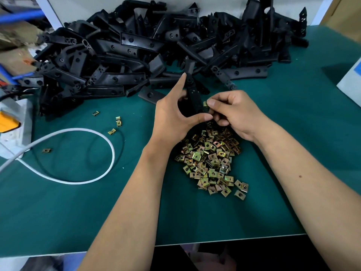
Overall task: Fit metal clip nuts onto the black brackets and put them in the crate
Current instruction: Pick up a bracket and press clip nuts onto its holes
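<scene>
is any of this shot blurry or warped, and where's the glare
Head view: sharp at the centre, on both hands, left hand and right hand, and the clip nut pile; the left edge by the yellow object is smeared; the green table front edge bows from wide-angle distortion; soft glare on the black bracket pile.

brackets point(136, 45): black plastic, semi-gloss | clip nuts point(211, 159): shiny metal (yellowish) | table mat point(58, 212): matt green

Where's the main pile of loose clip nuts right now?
In the head view, the clip nut pile lies on the green mat, centre-right, just under both hands and between the forearms, nearer than the heap of black brackets.
</scene>
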Action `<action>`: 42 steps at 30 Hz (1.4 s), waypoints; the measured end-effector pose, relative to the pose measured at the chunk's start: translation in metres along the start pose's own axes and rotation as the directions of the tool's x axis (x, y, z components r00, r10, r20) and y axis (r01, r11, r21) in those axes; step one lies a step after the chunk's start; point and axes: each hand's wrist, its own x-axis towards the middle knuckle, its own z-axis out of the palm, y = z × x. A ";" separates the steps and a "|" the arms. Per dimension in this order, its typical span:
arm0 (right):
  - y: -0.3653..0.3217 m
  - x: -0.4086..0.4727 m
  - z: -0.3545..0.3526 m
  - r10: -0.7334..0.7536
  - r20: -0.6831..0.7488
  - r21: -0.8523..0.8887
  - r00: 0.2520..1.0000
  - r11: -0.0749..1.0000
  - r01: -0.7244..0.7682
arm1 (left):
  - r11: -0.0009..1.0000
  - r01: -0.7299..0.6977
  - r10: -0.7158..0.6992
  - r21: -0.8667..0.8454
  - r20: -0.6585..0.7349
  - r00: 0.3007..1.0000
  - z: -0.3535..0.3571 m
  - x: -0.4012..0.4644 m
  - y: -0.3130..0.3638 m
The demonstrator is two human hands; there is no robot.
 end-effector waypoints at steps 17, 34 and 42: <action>-0.001 -0.003 0.001 -0.003 0.026 -0.162 1.000 0.987 0.007 | 0.974 -0.081 0.070 0.210 0.058 0.996 -0.002 -0.002 0.015; -0.002 -0.001 0.000 0.034 -0.105 -0.061 0.994 0.997 -0.041 | 0.974 0.018 -0.006 0.226 -0.055 0.998 0.002 -0.001 0.015; -0.012 0.004 0.036 -0.098 0.048 -0.146 0.994 0.984 0.104 | 0.964 -0.012 0.184 0.265 -0.634 0.751 -0.022 0.000 0.038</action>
